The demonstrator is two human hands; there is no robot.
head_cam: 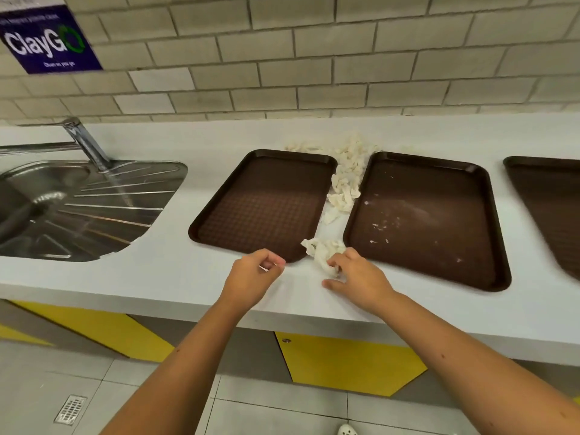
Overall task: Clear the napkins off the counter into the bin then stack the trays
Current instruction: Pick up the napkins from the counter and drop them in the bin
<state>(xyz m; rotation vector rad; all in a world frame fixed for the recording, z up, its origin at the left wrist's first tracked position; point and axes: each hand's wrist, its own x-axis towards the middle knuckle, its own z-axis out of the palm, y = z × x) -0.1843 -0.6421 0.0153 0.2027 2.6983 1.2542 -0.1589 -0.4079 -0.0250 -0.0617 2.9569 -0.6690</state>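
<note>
Three brown trays lie flat on the white counter (163,277): a left tray (266,205), a middle tray (430,221) with white crumbs on it, and a right tray (552,208) cut off by the frame edge. Crumpled white napkins (345,180) lie in the gap between the left and middle trays and behind them. My right hand (357,277) grips a bunch of napkins (323,249) at the front of that gap. My left hand (254,274) hovers at the left tray's near corner with its fingers curled; a bit of white shows between them. No bin is in view.
A steel sink (78,208) with a tap (84,142) running water is set into the counter at the left. A tiled wall (314,58) with a blue sign (47,39) stands behind. Yellow cabinet panels (345,365) and a floor drain (70,409) lie below.
</note>
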